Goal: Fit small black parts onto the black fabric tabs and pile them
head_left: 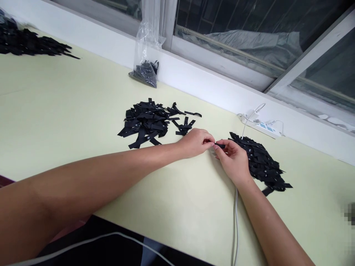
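Two hands meet over the table (188,199), left hand (195,143) and right hand (234,159) both pinching a small black strip (221,146) at the fingertips, between the larger left pile (146,120) and the right pile (260,160). With so little of it gripped, the strip could slip and get lost among its look-alikes, while the white cable (236,221) near the right wrist might catch the forearm and be dragged.
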A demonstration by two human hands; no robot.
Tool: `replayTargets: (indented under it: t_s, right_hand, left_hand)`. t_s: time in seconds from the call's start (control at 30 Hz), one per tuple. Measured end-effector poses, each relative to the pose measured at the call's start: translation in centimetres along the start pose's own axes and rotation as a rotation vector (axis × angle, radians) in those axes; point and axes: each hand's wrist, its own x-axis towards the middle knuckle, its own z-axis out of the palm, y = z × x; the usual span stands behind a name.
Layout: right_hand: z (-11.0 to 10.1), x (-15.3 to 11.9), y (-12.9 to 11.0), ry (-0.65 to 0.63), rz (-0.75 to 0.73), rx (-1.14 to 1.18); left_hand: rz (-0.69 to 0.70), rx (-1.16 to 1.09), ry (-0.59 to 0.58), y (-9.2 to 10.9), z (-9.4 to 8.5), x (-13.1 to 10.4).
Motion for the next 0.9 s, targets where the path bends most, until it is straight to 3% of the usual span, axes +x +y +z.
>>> replayTargets:
  t_s: [0.2,0.43,0.73,0.9]
  right_hand:
    - [-0.8,0.1,0.2,-0.044,-0.046,-0.273]
    - [-0.9,-0.1,-0.2,-0.075,-0.053,-0.303]
    - [-0.8,0.5,0.1,-0.05,0.114,0.14]
    - [-1.2,0.5,-0.1,-0.034,0.219,0.288]
  left_hand:
    - [-0.076,-0.056,-0.008,0.1,-0.2,0.0]
    - [-0.108,-0.109,0.0,0.4,-0.4,0.0]
    - [-0.13,-0.223,0.155,-0.4,0.0,0.2]
    - [-0.206,-0.431,0.152,-1.3,0.7,0.3]
